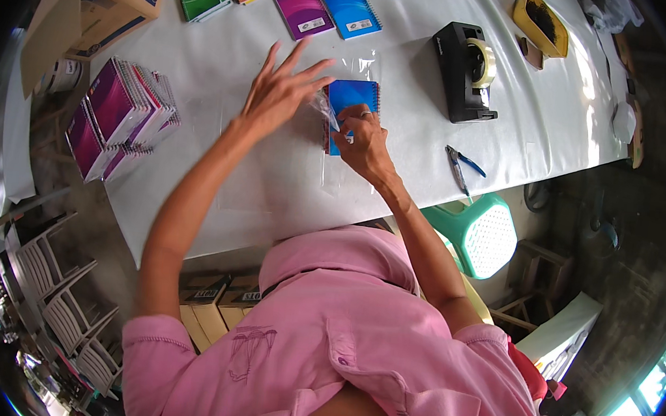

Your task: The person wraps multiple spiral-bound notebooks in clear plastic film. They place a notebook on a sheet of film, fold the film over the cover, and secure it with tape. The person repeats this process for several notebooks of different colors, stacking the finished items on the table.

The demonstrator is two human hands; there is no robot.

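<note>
A small stack of spiral notebooks with a blue cover [354, 93] lies on the table in front of me, on a sheet of clear plastic film [361, 64] that sticks out past its far and near ends. My right hand [366, 143] rests over the blue cover, its thumb and fingers bent together on a crumpled flap of the film near the stack's left edge. Just up and left of the stack, my left hand [280, 88] is raised with its fingers spread, and nothing shows in it.
A black tape dispenser [460, 72] and blue-handled pliers [463, 165] sit to the right. Purple notebooks [111, 113] are stacked at the left, near a cardboard box [117, 3]. Several coloured notebooks [306, 11] line the far side. A yellow container [541, 24] stands far right.
</note>
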